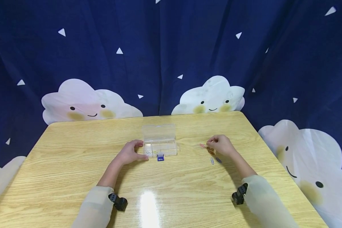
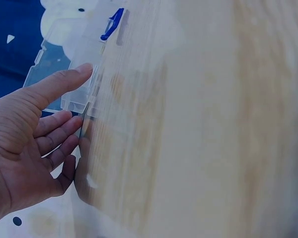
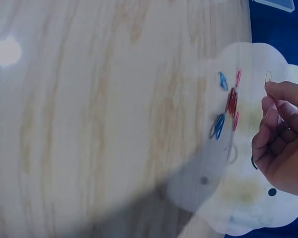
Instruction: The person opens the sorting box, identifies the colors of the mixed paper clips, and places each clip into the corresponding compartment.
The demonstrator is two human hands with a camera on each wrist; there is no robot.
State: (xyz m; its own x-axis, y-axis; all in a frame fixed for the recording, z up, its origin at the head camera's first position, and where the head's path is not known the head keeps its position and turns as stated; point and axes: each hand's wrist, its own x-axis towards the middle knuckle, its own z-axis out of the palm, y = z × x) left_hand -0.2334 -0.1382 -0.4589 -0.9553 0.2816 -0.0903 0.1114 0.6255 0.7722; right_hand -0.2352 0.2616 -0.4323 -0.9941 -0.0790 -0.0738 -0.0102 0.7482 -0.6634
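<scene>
An open clear plastic box (image 1: 166,147) with compartments and a blue latch (image 1: 160,157) stands mid-table, its lid (image 1: 159,131) tipped back. My left hand (image 1: 130,153) holds the box's left end, thumb at the front corner and fingers at the far side. Pale clips (image 1: 148,153) lie in the left compartment. Between thumb and forefinger, my right hand (image 1: 220,145) pinches a gold-coloured paper clip (image 3: 268,77), raised above the table in the right wrist view. Around this hand lie a pink paper clip (image 1: 202,145), orange-brown paper clips (image 1: 211,152), a pale one (image 1: 212,161) and a blue one (image 1: 218,160).
The wooden table (image 1: 182,190) ends at a dark blue curtain (image 1: 171,57) with cloud prints, behind and at both sides. A wrist camera (image 1: 121,203) sits on the left sleeve, another camera (image 1: 238,198) on the right.
</scene>
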